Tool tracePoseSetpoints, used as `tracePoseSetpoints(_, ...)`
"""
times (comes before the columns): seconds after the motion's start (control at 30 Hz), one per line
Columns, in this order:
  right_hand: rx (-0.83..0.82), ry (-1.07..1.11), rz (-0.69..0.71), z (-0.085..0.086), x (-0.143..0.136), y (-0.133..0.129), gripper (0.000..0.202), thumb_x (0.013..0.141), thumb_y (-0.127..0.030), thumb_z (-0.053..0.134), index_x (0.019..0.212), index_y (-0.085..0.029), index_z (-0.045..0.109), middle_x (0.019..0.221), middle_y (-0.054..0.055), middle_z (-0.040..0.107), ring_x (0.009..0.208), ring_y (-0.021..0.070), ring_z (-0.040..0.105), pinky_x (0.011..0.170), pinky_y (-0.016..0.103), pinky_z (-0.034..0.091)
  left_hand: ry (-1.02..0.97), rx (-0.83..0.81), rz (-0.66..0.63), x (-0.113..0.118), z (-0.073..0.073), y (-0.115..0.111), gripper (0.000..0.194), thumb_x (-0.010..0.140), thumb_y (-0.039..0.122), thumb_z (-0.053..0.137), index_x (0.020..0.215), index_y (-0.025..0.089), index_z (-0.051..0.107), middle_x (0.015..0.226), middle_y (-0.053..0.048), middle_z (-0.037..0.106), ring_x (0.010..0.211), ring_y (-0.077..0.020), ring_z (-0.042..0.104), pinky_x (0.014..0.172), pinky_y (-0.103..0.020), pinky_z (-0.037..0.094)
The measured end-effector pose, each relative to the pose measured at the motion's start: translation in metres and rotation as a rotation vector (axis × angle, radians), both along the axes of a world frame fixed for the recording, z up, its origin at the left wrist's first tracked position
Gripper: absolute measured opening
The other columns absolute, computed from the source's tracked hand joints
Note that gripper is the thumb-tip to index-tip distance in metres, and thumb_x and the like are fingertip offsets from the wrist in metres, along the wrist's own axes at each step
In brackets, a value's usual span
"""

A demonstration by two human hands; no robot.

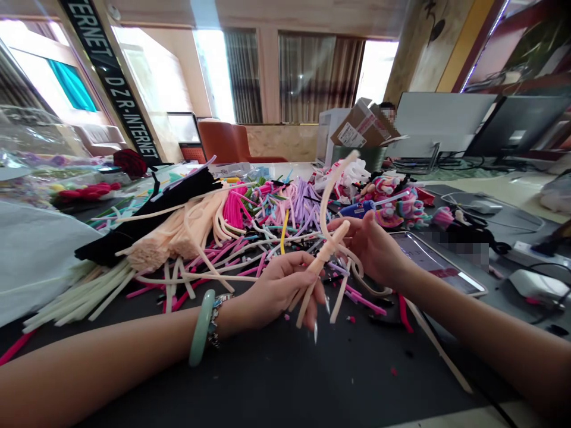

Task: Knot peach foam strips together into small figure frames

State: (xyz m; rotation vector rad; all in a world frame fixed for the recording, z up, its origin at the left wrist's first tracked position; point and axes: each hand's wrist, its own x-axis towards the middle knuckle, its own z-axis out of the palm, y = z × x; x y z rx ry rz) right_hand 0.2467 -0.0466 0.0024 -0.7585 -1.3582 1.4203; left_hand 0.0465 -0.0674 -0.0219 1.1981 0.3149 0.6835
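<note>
My left hand [285, 285] pinches a small bundle of cream pipe cleaners [329, 249] twisted together, with several loose ends hanging below the fingers. One long cream stem curves up from the bundle and bends back over itself. Just behind it is my right hand [363, 246], its fingers bent beside the curved stem and its thumb standing apart. Whether those fingertips touch the stem is hard to make out. Thick bunches of cream pipe cleaners [178, 229] and a black bunch [147, 217] lie to the left of my hands.
Pink and lilac pipe cleaners [301, 202] heap across the dark mat [250, 374]. A blue-handled tool [358, 208] lies behind my right hand. Right of it are a tablet [439, 261] and a white adapter [537, 286]. Monitors [441, 122] and a cardboard box [366, 125] stand behind; a person sits there.
</note>
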Motion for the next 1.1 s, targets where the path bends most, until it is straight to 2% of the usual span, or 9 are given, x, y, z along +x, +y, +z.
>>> tracePoseSetpoints(0.17,0.1,-0.081,-0.148,-0.003,0.001,0.005,0.053,0.082,-0.065,0.04,0.082,-0.018,0.064,0.067,0.0,0.05,0.057,0.0112,0.049,0.054,0.024,0.042,-0.073,-0.031,0.042,0.003,-0.006,0.006,0.002,0.085,0.018,0.044,0.085,0.017,0.043,0.068,-0.002,0.064,0.042,-0.013,0.059,0.036,-0.02,0.045)
tracePoseSetpoints(0.3,0.292,-0.223,-0.467,-0.005,0.003,0.009,0.042,0.086,-0.055,0.041,0.085,-0.018,0.061,0.073,0.002,0.052,0.062,0.012,0.05,0.057,0.025,0.041,-0.031,-0.061,0.137,0.003,-0.006,0.008,0.006,0.083,0.017,0.038,0.079,0.017,0.042,0.056,-0.001,0.06,0.032,-0.0109,0.049,0.031,-0.019,0.039)
tracePoseSetpoints(0.47,0.844,-0.528,-0.879,-0.001,0.002,-0.004,0.021,0.088,-0.037,0.047,0.089,-0.019,0.058,0.082,0.004,0.051,0.075,0.0162,0.049,0.071,0.032,0.041,-0.044,-0.108,0.189,0.004,-0.003,0.007,0.006,0.081,0.017,0.035,0.079,0.02,0.039,0.049,0.003,0.053,0.03,-0.0085,0.039,0.034,-0.019,0.038)
tracePoseSetpoints(0.53,1.11,-0.653,-0.865,-0.001,0.002,-0.014,0.013,0.085,-0.031,0.052,0.085,-0.021,0.06,0.081,0.004,0.051,0.076,0.0169,0.049,0.071,0.033,0.041,-0.044,-0.127,0.194,0.005,-0.001,0.005,0.005,0.079,0.016,0.036,0.079,0.02,0.039,0.051,0.005,0.05,0.032,-0.0083,0.039,0.035,-0.019,0.037)
tracePoseSetpoints(0.63,1.348,-0.843,-0.611,-0.003,-0.001,-0.026,0.007,0.081,-0.026,0.058,0.081,-0.021,0.063,0.073,0.003,0.054,0.07,0.0155,0.05,0.068,0.031,0.04,-0.025,-0.13,0.207,0.006,0.002,0.002,0.006,0.077,0.014,0.038,0.078,0.02,0.039,0.054,0.006,0.045,0.033,-0.0072,0.039,0.037,-0.02,0.037)
tracePoseSetpoints(0.7,1.299,-0.972,-0.446,-0.004,-0.006,-0.031,0.012,0.083,-0.028,0.057,0.083,-0.02,0.065,0.071,0.003,0.058,0.067,0.0145,0.051,0.066,0.029,0.04,-0.013,-0.12,0.22,0.007,0.003,0.001,0.006,0.077,0.014,0.038,0.076,0.02,0.039,0.052,0.007,0.041,0.034,-0.007,0.038,0.038,-0.02,0.036)
tracePoseSetpoints(0.83,0.808,-1.008,-0.345,-0.007,-0.019,-0.035,0.028,0.089,-0.039,0.047,0.1,-0.019,0.064,0.072,0.002,0.061,0.058,0.0113,0.051,0.057,0.026,0.037,0.006,-0.061,0.198,0.008,0.004,-0.003,0.009,0.081,0.016,0.036,0.073,0.019,0.039,0.048,0.008,0.035,0.033,-0.0063,0.034,0.037,-0.019,0.031)
tracePoseSetpoints(0.93,0.567,-0.773,-0.276,-0.009,-0.027,-0.036,0.033,0.085,-0.041,0.054,0.107,-0.019,0.059,0.07,0.0,0.055,0.057,0.011,0.049,0.051,0.023,0.038,0.05,-0.017,0.139,0.007,0.002,-0.005,0.013,0.084,0.021,0.038,0.072,0.018,0.039,0.048,0.008,0.034,0.032,-0.0055,0.034,0.036,-0.018,0.028)
tracePoseSetpoints(1.1,0.272,-0.296,-0.018,-0.012,-0.034,-0.037,0.023,0.076,-0.038,0.065,0.086,-0.018,0.06,0.078,0.001,0.06,0.07,0.0143,0.058,0.061,0.025,0.049,0.05,0.025,0.017,0.006,-0.004,-0.007,0.017,0.088,0.027,0.038,0.074,0.018,0.041,0.05,0.007,0.036,0.034,-0.0063,0.037,0.035,-0.018,0.028)
